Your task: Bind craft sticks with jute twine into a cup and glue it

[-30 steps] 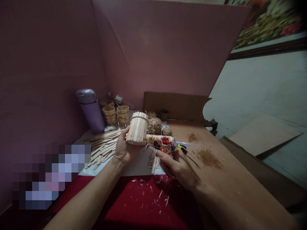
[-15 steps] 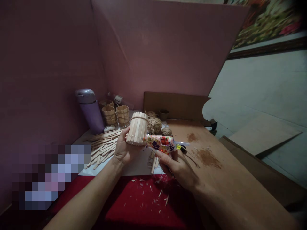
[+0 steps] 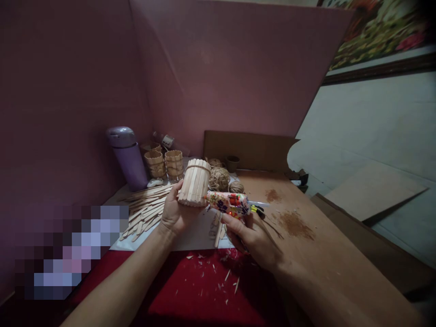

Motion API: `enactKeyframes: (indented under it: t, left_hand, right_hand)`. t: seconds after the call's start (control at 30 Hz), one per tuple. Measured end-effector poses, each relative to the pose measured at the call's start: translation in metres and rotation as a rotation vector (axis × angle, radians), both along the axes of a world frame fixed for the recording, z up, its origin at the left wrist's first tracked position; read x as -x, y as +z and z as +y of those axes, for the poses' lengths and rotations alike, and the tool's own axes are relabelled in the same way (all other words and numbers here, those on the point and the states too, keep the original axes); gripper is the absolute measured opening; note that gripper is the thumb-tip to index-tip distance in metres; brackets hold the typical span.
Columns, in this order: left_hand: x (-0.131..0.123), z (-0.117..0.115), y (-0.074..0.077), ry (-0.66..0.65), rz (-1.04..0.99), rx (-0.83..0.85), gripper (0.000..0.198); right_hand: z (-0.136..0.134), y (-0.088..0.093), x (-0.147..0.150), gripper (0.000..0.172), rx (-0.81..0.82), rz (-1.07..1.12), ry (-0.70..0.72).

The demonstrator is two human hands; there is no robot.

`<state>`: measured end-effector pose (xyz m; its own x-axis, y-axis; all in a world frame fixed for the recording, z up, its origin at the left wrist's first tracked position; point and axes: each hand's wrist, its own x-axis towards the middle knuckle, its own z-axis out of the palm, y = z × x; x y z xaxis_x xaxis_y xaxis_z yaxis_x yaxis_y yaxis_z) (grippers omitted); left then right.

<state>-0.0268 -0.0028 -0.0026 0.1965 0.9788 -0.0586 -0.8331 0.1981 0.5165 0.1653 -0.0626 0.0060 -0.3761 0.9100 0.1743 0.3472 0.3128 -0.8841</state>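
My left hand (image 3: 177, 217) grips a small pot covered in upright popsicle sticks (image 3: 194, 184), tilted a little, with a band of twine around its upper part. Floral-patterned and with a clear glue stick poking out of its back end, a hot glue gun (image 3: 226, 201) is in my right hand (image 3: 247, 234). Its nozzle points left, at the pot's lower right edge; I cannot tell whether it touches. A small red light glows on the gun. Loose popsicle sticks (image 3: 150, 213) lie spread out left of my left hand.
A purple bottle (image 3: 127, 161) and stick-covered pots (image 3: 174, 164) stand at the back left. Twine balls (image 3: 220, 178) and a small dark pot (image 3: 232, 162) sit behind the gun. Yellow-and-black-handled pliers or cutters (image 3: 258, 210) lie right. Wood scraps dot the red cloth (image 3: 190, 290); brown powder (image 3: 296, 225) marks the board.
The pot has shifted very slightly left and down in my left hand, and the glue gun's nozzle stays near its lower edge. Otherwise the scene looks the same.
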Motion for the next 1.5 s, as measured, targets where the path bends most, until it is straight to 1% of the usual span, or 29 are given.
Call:
enactKeyframes:
  t: [0.13,0.33,0.63,0.97,1.3,1.5]
  left_hand:
    - [0.0,0.0001,-0.0003,-0.015,-0.007,-0.007,0.038]
    - [0.0014,0.002,-0.004,-0.032,-0.011,-0.027,0.038]
    - [0.0016,0.0016,-0.0039,-0.04,0.0,-0.027,0.039]
    - [0.0025,0.002,-0.0048,-0.07,0.026,-0.056,0.04]
    - [0.0034,0.0042,-0.0079,-0.057,0.026,-0.083,0.041]
    - [0.0023,0.0023,-0.0053,-0.032,-0.006,-0.043,0.036]
  right_hand:
    - [0.0006,-0.0014,0.0001,0.051,0.012,0.026,0.012]
    - [0.0014,-0.0037,0.0002,0.052,-0.007,0.021,-0.01]
    - [0.0018,-0.0017,-0.0006,0.056,-0.01,-0.007,-0.01]
    - [0.003,-0.0062,-0.0009,0.056,-0.016,0.003,-0.026]
    - [0.0025,-0.006,0.0001,0.058,-0.008,-0.004,-0.028]
    - [0.0012,-0.003,0.0008,0.055,-0.025,0.01,-0.021]
